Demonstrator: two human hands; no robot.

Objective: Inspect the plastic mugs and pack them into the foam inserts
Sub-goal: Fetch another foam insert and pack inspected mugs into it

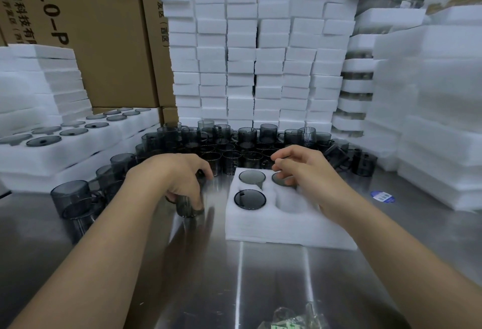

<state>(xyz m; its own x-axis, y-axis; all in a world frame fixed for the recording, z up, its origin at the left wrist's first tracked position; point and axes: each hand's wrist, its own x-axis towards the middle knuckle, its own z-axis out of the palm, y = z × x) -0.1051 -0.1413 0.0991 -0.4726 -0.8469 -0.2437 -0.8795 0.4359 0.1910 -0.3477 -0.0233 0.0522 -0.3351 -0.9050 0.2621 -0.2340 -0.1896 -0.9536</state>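
Note:
A white foam insert lies on the steel table in front of me. Three of its round pockets hold smoky grey mugs, base up; the near right pocket is empty. My left hand grips a grey mug standing on the table just left of the insert. My right hand hovers over the insert's far right pocket with loosely curled fingers and holds nothing. Several loose grey mugs are heaped behind the insert.
Stacks of white foam blocks wall the back and foam sheets the right. Filled foam inserts lie at left, before cardboard boxes. A blue sticker and crumpled plastic lie on the table.

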